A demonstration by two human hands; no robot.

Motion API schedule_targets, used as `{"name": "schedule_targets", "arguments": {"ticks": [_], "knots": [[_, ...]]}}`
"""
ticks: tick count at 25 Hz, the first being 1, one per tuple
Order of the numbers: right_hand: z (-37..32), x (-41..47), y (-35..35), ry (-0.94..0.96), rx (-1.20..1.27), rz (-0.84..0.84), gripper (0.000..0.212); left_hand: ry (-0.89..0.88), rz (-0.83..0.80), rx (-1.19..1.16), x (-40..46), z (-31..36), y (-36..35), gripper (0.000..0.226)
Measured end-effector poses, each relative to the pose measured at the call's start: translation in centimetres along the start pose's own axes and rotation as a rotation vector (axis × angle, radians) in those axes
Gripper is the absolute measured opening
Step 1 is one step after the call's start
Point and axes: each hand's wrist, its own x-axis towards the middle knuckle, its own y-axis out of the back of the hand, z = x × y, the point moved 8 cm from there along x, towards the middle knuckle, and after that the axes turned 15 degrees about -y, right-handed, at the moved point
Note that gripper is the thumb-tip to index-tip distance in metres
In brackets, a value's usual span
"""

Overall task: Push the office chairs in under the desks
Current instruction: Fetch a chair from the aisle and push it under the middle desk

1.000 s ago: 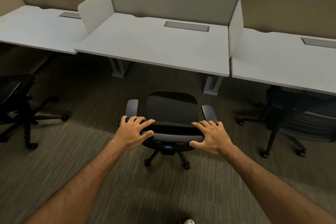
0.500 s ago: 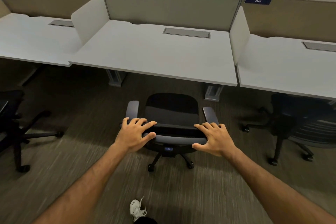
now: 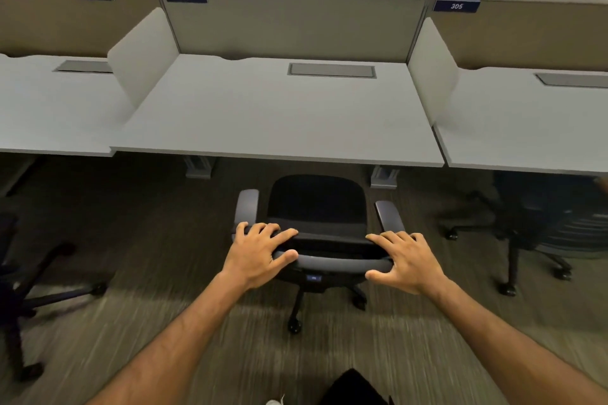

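A black office chair (image 3: 316, 204) with grey armrests stands on the carpet in front of the white desk labelled 306 (image 3: 279, 115). The front of its seat reaches the desk's near edge. My left hand (image 3: 260, 253) grips the left end of the chair's grey backrest rim (image 3: 332, 263), fingers over the top and thumb on the near side. At the right end of the rim, my right hand (image 3: 404, 260) holds on the same way.
Another black chair (image 3: 19, 289) stands out on the carpet at the left. A third chair (image 3: 543, 227) sits partly under desk 305 (image 3: 526, 128) at the right. Grey desk legs (image 3: 197, 168) flank the gap under desk 306. White dividers (image 3: 144, 56) separate the desktops.
The chair has rolled forward with both hands on its backrest, and the desk edge is now closer, right at the seat front. My grip looks the same.
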Motion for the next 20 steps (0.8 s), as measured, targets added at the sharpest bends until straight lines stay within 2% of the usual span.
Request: {"name": "schedule_targets", "arguments": {"ticks": [20], "knots": [[-5.6,16.1,1.9,0.012,0.082,-0.038,0.096,0.028,0.013,0.029,7.5,-13.7,3.3,0.064]]}}
